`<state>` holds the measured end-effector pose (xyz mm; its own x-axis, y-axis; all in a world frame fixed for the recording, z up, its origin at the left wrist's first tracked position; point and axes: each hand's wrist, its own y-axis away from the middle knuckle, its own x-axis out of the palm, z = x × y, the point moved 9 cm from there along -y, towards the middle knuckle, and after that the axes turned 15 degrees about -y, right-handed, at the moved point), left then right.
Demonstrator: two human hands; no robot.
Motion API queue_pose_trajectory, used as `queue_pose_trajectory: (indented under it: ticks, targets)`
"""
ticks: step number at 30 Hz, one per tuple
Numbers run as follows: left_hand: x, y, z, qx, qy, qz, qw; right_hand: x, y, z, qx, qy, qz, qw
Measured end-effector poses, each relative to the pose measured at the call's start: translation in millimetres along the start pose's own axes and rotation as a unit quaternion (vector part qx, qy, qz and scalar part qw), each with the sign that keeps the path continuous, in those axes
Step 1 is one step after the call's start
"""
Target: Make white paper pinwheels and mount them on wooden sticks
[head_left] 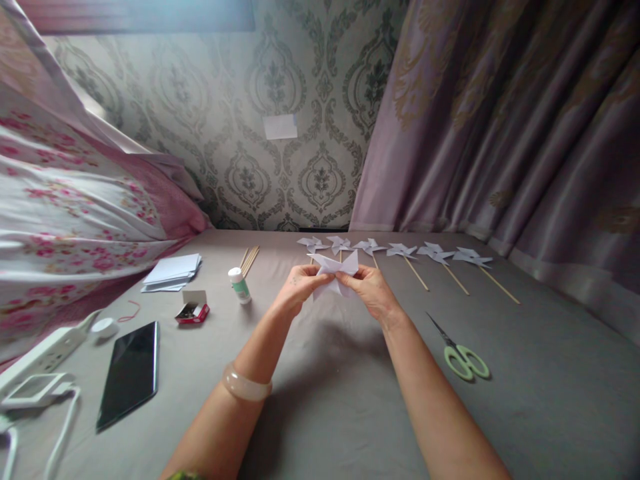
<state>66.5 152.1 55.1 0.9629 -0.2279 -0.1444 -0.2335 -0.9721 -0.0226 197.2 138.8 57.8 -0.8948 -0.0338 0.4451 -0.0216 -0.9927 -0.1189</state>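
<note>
Between my two hands, above the middle of the table, is a white paper pinwheel with pointed blades. My left hand pinches its left side, thumb near the centre. Its right side is gripped by my right hand, whose thumb also presses close to the centre. The fingers behind the paper are mostly hidden. I cannot make out a stick on this pinwheel. Beyond my hands, several finished-looking pinwheels on sticks lie in a row. Green-handled scissors rest to the right of my right arm.
On the left stand a glue stick and an open small red box. Near them lie wooden sticks, a stack of white paper, a dark phone, a white cap and a power strip with cables.
</note>
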Motion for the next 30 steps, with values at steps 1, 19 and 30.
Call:
queue_pose_trajectory:
  ticks: [1, 19, 30]
  targets:
    - [-0.9, -0.2, -0.1, -0.002, 0.002, -0.008, 1.0, 0.8, 0.1, -0.4, 0.006, -0.014, 0.001, 1.0]
    - [-1.0, 3.5, -4.5, -0.013, 0.02, -0.056, 0.998, 2.7, 3.4, -1.5, 0.034, -0.04, -0.029, 0.998]
    - [-6.3, 3.7, 5.0, -0.056, 0.02, -0.074, 0.995, -2.1, 3.6, -7.7, 0.078, -0.039, -0.057, 0.995]
